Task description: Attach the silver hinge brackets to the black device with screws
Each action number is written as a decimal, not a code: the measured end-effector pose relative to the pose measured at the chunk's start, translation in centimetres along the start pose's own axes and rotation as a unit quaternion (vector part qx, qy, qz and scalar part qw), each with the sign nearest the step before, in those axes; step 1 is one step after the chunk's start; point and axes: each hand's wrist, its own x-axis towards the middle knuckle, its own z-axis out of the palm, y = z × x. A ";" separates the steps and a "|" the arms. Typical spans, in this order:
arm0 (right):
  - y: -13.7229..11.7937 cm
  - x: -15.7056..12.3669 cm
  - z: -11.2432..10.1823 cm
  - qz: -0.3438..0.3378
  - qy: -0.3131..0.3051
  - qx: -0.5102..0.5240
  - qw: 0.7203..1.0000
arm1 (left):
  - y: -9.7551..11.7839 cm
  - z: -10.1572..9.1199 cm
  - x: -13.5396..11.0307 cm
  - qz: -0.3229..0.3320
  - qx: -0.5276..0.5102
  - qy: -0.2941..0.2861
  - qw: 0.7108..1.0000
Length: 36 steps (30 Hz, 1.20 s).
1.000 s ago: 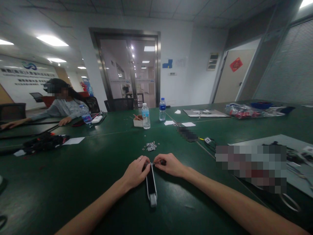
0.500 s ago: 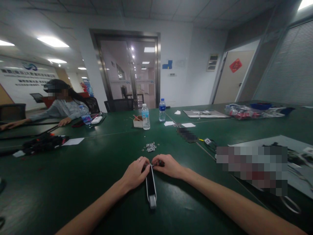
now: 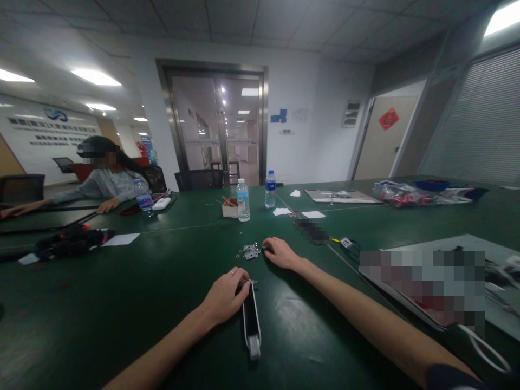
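Note:
My left hand is closed round the far end of a long, narrow bar with a black face, white edges and a light grey near end. A small metal piece sticks out to the right beside the left fingertips. My right hand rests farther out with curled fingers, right beside a small pile of metal plates and hardware. Something dark shows under its fingers, too small to make out. Small rings lie around the pile, one close to the right fingertips.
Beyond the pile stand a small box and two water bottles, one clear and one with a blue cap. At the left sits another person near black gear. A board with parts lies at the right.
My right hand has left the bar's far end and moved forward to the metal pile. My left hand stays on the bar. The view has tilted slightly up.

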 end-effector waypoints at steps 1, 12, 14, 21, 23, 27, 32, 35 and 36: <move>0.4 1.2 -0.1 -0.006 -0.027 -0.021 0.999 | 0.0 0.0 0.0 0.000 0.001 -0.001 1.000; -0.5 7.1 -0.4 0.017 -0.144 -0.102 0.984 | 0.2 -0.3 -0.1 -0.008 -0.005 -0.010 1.000; -0.6 7.4 -0.2 0.038 -0.153 -0.102 0.982 | 0.3 -0.3 -0.2 -0.009 -0.007 -0.009 1.000; -1.1 7.7 -1.0 0.061 -0.177 -0.087 0.979 | 0.4 -0.3 -0.3 -0.019 -0.006 -0.009 1.000; -1.4 6.8 -1.5 0.046 -0.165 -0.081 0.982 | 0.5 -0.5 -0.3 -0.025 -0.006 -0.014 1.000; -2.8 2.7 -2.2 -0.011 -0.099 -0.008 0.995 | 0.6 -0.6 -0.4 -0.026 -0.005 -0.018 0.999; -5.6 -4.0 -2.5 -0.085 -0.050 0.173 0.980 | 0.4 -0.3 -0.4 -0.016 0.003 -0.001 1.000; -6.4 -6.2 -2.2 -0.079 -0.045 0.225 0.970 | 0.4 -0.3 -0.3 -0.016 0.001 -0.002 1.000; -6.4 -6.5 -2.0 -0.075 -0.050 0.238 0.967 | 0.4 -0.3 -0.3 -0.016 -0.002 -0.004 1.000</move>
